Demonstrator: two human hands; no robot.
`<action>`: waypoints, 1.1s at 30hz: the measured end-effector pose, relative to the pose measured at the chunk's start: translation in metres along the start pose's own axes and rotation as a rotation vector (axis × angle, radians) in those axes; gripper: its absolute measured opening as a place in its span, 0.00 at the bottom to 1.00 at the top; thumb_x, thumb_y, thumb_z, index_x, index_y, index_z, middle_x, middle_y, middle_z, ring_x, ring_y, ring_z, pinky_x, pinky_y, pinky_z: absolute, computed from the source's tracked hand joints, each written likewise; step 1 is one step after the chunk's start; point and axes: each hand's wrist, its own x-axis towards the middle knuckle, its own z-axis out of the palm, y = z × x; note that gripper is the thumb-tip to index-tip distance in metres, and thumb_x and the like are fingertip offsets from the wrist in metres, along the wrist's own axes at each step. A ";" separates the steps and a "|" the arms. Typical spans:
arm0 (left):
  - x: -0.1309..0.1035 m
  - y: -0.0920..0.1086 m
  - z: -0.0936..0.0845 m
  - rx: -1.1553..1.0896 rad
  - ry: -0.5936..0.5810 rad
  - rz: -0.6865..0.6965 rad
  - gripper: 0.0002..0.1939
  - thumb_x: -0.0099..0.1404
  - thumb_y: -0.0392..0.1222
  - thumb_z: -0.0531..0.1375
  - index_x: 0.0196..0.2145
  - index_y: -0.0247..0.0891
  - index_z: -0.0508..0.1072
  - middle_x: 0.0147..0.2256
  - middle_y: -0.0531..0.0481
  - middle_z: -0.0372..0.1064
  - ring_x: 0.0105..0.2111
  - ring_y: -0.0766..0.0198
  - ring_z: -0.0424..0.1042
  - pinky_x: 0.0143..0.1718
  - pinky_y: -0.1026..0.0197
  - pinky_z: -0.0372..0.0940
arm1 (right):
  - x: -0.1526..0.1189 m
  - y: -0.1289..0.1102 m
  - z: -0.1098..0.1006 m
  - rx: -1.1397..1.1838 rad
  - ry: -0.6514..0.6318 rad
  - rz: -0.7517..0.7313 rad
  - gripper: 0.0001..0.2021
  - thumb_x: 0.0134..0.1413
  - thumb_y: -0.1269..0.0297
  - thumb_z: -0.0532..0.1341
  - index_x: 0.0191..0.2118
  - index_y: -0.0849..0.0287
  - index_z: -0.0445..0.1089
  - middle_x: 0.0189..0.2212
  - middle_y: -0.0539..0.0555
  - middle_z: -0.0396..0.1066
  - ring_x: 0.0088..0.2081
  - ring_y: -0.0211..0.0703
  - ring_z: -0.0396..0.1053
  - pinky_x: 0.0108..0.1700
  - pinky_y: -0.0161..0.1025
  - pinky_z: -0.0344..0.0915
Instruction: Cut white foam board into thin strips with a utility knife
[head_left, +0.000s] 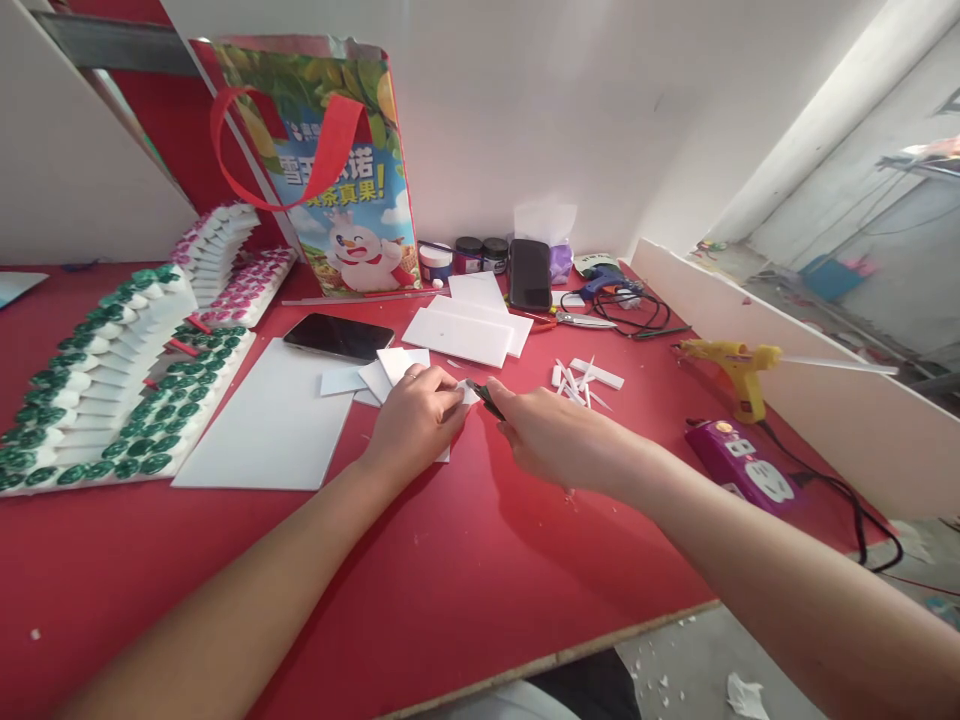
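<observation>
My left hand (411,420) is closed on a small piece of white foam board (469,392), its fingertips pressing the piece near the table surface. In my right hand (551,430) is a dark craft knife (489,402), gripped low with its tip at that piece. The blade itself is too small to make out clearly. Several white board offcuts (379,375) lie under and behind my left hand. To the right of the knife, a small heap of thin pointed white slivers (576,385) rests on the red table (465,560).
A large white board (262,430) and a black phone (339,337) lie left. White sheets (465,335), another phone (529,275) and scissors (585,320) are behind. A yellow glue gun (735,370) and purple power strip (739,465) stand right. Green-and-white models (112,380) and a bag (345,200) occupy the back left.
</observation>
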 end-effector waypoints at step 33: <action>-0.001 0.013 -0.021 -0.154 0.284 0.166 0.35 0.68 0.35 0.59 0.67 0.43 0.51 0.47 0.43 0.72 0.48 0.55 0.72 0.53 0.49 0.67 | 0.059 0.016 0.031 0.302 0.356 0.176 0.07 0.51 0.60 0.60 0.31 0.58 0.68 0.29 0.55 0.71 0.32 0.45 0.70 0.28 0.35 0.55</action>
